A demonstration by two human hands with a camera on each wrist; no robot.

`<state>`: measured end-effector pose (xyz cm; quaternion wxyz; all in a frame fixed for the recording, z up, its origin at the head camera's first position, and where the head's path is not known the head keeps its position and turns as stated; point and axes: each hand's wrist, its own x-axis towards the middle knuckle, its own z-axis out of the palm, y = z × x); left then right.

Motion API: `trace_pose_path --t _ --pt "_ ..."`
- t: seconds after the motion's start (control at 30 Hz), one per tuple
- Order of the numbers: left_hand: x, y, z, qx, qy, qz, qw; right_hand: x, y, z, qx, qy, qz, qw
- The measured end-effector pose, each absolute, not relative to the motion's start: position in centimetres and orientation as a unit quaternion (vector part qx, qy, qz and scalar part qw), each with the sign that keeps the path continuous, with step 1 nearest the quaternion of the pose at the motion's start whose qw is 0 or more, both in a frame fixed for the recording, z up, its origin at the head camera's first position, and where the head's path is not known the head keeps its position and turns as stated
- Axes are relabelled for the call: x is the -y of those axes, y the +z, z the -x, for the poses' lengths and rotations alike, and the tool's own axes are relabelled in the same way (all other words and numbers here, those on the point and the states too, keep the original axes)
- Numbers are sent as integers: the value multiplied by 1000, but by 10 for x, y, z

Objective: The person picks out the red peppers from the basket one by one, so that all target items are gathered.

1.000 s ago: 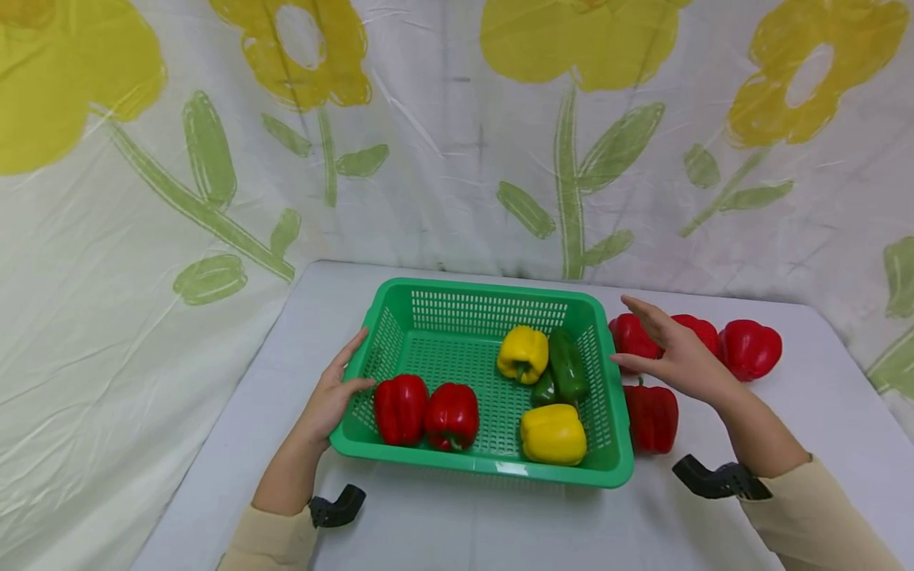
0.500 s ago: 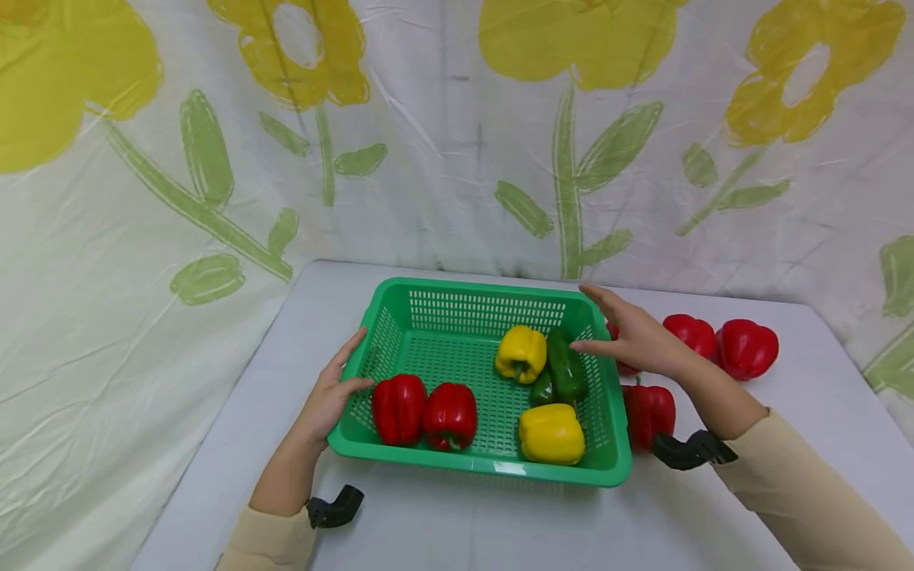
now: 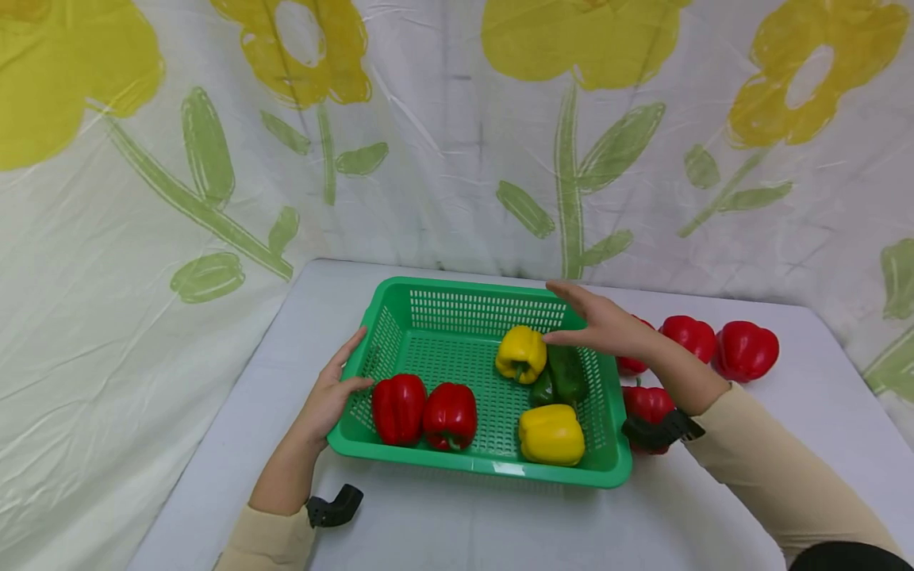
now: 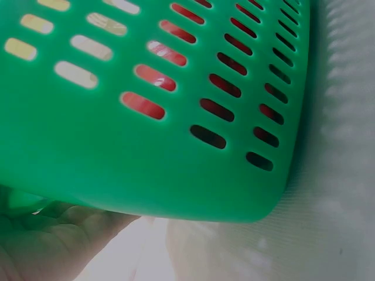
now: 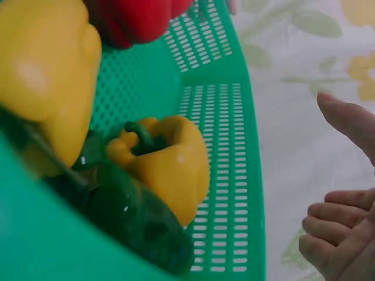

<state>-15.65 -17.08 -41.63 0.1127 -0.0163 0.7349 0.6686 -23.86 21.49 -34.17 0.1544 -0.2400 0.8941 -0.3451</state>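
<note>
Right fingers (image 3: pixel 571 296) farther left, spread above basket (image 3: pixel 460 353)

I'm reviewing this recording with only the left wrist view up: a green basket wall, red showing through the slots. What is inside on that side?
Observer: The head view shows two red peppers side by side in the basket, near its left end.
Operator: Is the right hand holding anything?
Observer: No, its thumb and fingers are spread with nothing between them.
Operator: Are there any peppers outside the basket?
Observer: Yes, four red peppers sit on the table, to the basket's right.
</note>
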Motion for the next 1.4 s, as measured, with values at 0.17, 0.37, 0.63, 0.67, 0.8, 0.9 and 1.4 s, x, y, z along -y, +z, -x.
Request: trace_pose_path --t 0.17,0.37,0.63,0.67,0.8,0.9,1.4 --pt "172 -416 156 -738 666 14 109 -200 -342 247 -869 -380 259 184" --pt "174 -416 154 -739 664 20 109 -179 -345 253 -841 -418 252 235" --pt "173 -415 154 -740 664 17 109 -146 -355 258 -824 -415 236 306" --pt "173 -415 154 -740 664 16 109 -142 -357 258 -823 -412 236 314" --pt "173 -416 155 -740 664 16 109 -128 -361 256 -816 -400 244 339" --pt "173 -416 156 -739 664 18 111 -117 -363 254 -811 -393 249 354" --pt "171 -416 157 -732 672 10 112 -74 -381 245 -794 -338 287 415"
